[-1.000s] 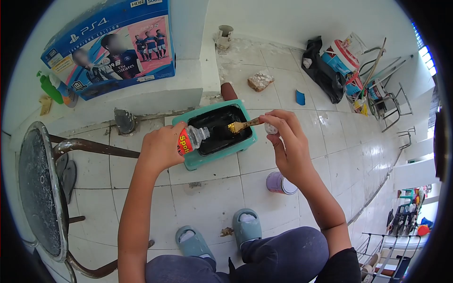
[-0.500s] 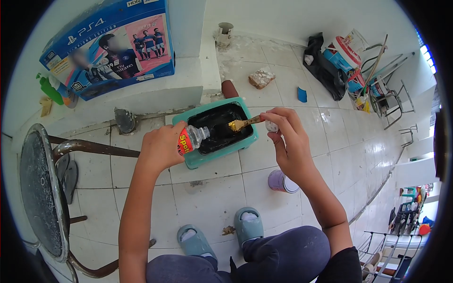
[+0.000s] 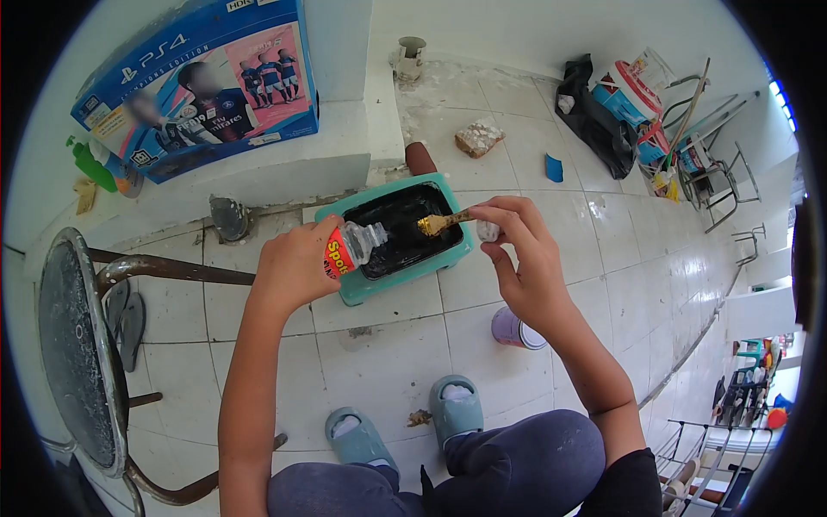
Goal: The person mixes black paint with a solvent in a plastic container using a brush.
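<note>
My left hand (image 3: 295, 263) is wrapped round a clear plastic bottle (image 3: 366, 242) with a red and yellow label. The bottle is tilted, its open mouth over a teal tub (image 3: 362, 288) with a black inside. In my right hand (image 3: 521, 250) a paintbrush (image 3: 444, 223) is pinched by its wooden handle, together with a small whitish round thing (image 3: 488, 231). The yellow-stained ferrule shows above the tub, while the dark bristles blend into the black. A lilac can (image 3: 518, 329) stands on the tiles below my right hand.
A round-seated stool (image 3: 79, 351) stands at the left. Above it, a blue PS4 box (image 3: 202, 86) rests on a ledge. A broken brick piece (image 3: 479, 138), a black bag (image 3: 596, 121) and a paint bucket (image 3: 626, 95) are on the far floor. Slippers (image 3: 457, 410) are on my feet.
The bottle's mouth has shifted slightly right and up. My right hand and the brush have moved slightly left.
</note>
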Motion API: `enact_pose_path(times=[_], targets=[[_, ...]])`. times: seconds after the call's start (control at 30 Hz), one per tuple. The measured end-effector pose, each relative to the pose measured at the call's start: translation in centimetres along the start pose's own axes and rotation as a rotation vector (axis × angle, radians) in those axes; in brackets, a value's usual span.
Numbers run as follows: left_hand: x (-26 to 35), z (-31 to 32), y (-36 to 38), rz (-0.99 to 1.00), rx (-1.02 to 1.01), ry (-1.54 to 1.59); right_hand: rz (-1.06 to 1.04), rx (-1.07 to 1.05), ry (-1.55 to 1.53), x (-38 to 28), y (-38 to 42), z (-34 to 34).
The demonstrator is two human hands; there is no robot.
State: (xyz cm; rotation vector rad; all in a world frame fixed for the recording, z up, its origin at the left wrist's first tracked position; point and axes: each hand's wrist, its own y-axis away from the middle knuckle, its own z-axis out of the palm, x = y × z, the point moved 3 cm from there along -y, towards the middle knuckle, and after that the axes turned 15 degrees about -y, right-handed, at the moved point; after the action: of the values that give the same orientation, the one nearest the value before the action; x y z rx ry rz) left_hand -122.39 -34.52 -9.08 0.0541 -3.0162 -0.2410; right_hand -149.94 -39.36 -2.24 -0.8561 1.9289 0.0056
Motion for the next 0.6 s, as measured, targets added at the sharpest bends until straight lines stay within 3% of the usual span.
enact_pose_path(times=[0.27,0.33,0.4,0.53,0.6], targets=[[1.4,-1.6,0.7,0.063,0.073,0.456,0.064,-0.021,-0.308,0.5,-0.9,1.8],[1.8,-1.8,0.8,0.109,0.062,0.555,-0.011,-0.038,-0.362,0.0,-1.5,2.1],[2.4,-2.0,1.0,0.209,0.064,0.693,-0.046,-0.067,-0.331,-0.8,-2.0,2.2],[3.2,-2.2,1.4,0.322,0.071,0.667,-0.110,-0.128,-0.263,-2.1,-2.3,2.3],[3.4,-1.8,1.6,0.370,-0.094,0.746,-0.168,-0.175,-0.248,-2.1,-2.0,2.2]])
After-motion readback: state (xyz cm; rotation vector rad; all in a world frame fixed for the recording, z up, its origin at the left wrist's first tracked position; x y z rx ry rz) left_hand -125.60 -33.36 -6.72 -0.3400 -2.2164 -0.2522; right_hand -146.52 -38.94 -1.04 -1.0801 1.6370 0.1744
